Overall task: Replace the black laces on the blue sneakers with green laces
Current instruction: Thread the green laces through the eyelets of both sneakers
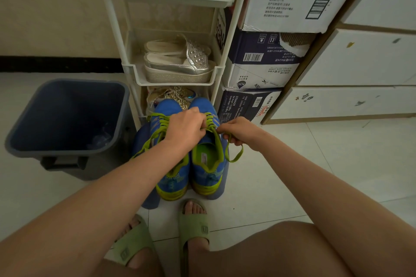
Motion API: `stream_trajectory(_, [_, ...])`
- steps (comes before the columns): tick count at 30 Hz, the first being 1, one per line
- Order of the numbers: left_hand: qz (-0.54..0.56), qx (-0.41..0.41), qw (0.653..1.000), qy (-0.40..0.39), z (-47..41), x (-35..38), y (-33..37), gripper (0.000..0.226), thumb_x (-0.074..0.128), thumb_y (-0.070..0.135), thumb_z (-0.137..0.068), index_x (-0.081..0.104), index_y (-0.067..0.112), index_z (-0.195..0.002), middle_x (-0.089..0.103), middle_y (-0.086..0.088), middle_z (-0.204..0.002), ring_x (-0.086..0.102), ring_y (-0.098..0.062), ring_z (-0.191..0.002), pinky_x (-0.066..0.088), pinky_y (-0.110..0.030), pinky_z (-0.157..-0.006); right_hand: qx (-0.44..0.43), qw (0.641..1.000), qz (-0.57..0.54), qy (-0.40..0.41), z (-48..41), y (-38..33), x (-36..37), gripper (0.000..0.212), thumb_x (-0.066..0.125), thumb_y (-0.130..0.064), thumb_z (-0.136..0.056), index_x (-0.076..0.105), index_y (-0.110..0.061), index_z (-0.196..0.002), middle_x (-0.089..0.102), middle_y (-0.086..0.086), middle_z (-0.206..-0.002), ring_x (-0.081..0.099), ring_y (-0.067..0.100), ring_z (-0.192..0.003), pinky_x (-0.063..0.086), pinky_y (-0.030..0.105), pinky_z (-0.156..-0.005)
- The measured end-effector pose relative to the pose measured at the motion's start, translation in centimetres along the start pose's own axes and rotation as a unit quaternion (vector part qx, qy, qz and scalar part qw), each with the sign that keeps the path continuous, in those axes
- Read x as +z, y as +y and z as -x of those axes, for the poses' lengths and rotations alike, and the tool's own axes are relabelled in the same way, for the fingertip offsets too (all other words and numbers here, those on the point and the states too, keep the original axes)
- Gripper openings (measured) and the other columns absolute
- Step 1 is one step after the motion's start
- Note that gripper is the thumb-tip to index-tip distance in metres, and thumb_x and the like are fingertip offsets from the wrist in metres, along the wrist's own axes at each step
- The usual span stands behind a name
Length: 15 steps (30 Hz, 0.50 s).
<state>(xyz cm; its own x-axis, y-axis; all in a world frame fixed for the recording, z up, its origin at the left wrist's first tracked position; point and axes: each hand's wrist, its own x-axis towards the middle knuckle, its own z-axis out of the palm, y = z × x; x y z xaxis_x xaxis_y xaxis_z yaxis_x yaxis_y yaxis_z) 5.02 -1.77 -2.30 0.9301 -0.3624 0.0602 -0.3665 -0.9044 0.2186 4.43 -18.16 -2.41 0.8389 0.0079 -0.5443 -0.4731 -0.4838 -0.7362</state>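
Note:
Two blue sneakers with lime soles stand side by side on a low blue stool (148,200), toes pointing away from me. The left sneaker (173,177) and the right sneaker (207,175) both carry green laces. My left hand (184,126) reaches across and pinches a green lace (216,139) at the right sneaker's upper eyelets. My right hand (240,130) grips the other end of that lace, whose loose loop (236,155) hangs off the shoe's right side. No black laces are in sight.
A dark grey bin (67,119) stands on the floor to the left. Behind the sneakers rises a white shoe rack (175,69) holding silver sandals. Stacked cartons (261,69) and a white cabinet (360,63) fill the right. My feet in green slippers (193,222) are below the stool.

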Motion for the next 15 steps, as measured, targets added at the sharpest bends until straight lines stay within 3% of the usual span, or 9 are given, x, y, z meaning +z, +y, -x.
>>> stream_trajectory(7, [-0.143,0.054,0.988,0.002,0.1,0.3,0.5,0.021,0.039,0.02,-0.1,0.056,0.016,-0.112,0.057,-0.005,-0.113,0.063,-0.029,-0.093,0.035,-0.032,-0.063,0.012,1.0,-0.008,-0.014,-0.1,0.1,0.0,0.016,0.061,-0.018,-0.088,0.061,-0.002,-0.088,0.051,0.004,-0.061,0.038,0.011,-0.049,0.031,0.016,-0.04])
stream_trajectory(12, [-0.21,0.07,0.975,-0.012,-0.1,0.3,1.3,0.026,0.042,0.007,-0.096,0.047,0.011,-0.121,0.056,-0.007,-0.116,0.065,-0.026,-0.095,0.034,-0.03,-0.062,0.0,1.0,0.002,-0.017,-0.1,0.1,0.2,0.017,0.06,-0.019,-0.089,0.061,-0.003,-0.086,0.051,0.004,-0.061,0.038,0.01,-0.049,0.031,0.015,-0.039])
stream_trajectory(15, [-0.21,0.047,0.977,-0.004,0.0,0.8,1.4,0.024,0.051,0.01,-0.091,0.049,0.013,-0.114,0.06,-0.004,-0.108,0.068,-0.019,-0.086,0.041,-0.027,-0.058,-0.014,0.999,0.014,-0.025,-0.2,0.1,0.2,0.02,0.06,-0.018,-0.09,0.059,-0.003,-0.076,0.049,0.005,-0.062,0.036,0.011,-0.049,0.03,0.015,-0.039])
